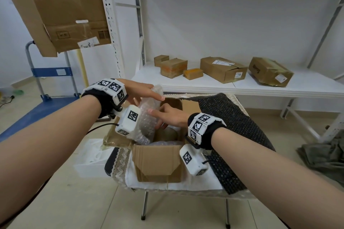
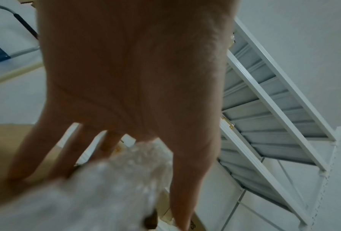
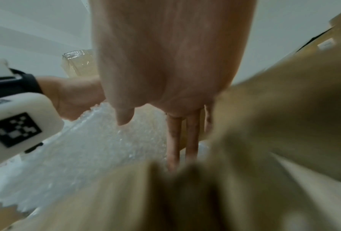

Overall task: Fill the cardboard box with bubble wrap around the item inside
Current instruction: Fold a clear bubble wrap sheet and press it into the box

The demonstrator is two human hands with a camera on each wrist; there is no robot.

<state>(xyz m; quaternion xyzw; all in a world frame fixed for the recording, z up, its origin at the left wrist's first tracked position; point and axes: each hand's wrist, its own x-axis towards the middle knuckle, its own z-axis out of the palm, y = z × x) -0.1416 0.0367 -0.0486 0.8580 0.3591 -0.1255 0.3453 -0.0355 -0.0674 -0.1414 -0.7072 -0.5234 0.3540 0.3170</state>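
Fingers point(image 1: 156, 96) of left hand point(image 1: 137, 90) round bubble wrap point(image 1: 148, 117), at cardboard box point(image 1: 158, 161) edge

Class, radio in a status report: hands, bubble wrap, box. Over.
Left hand holds bubble wrap. Right hand open, fingers against it. Wrap standing partly in box. Nothing blocking.

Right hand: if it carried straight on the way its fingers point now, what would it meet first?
The bubble wrap roll, tilted in the cardboard box. In the head view the right hand points left, its index fingertip at or almost on the roll; depth is unclear.
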